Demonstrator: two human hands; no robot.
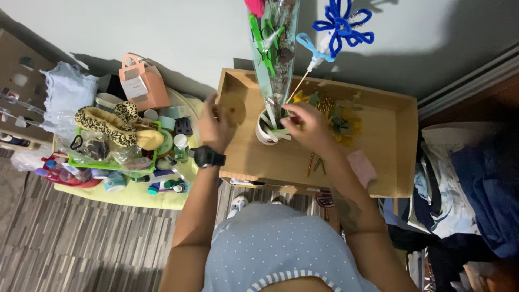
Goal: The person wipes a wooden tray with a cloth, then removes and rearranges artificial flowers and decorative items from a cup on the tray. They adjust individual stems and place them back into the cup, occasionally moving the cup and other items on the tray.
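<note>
Reaching into the wooden tray [389,178] at frame centre, the right hand [305,125] pinches green strips at the rim of a white cup [265,135], which sits just left of its fingers. The left hand [213,121], with a black watch [208,157], holds a round tan disc [235,108], fingers curled on its edge, just left of the cup.

Wooden tray [400,162] tan. On it: white cup [265,132], pink cloth [363,167]. Above: blue pipe-cleaner flower [341,24]. Left of tray: leopard-print slippers [111,125], peach gift bag [143,84], green basket [108,164]. Black watch [208,157].
</note>
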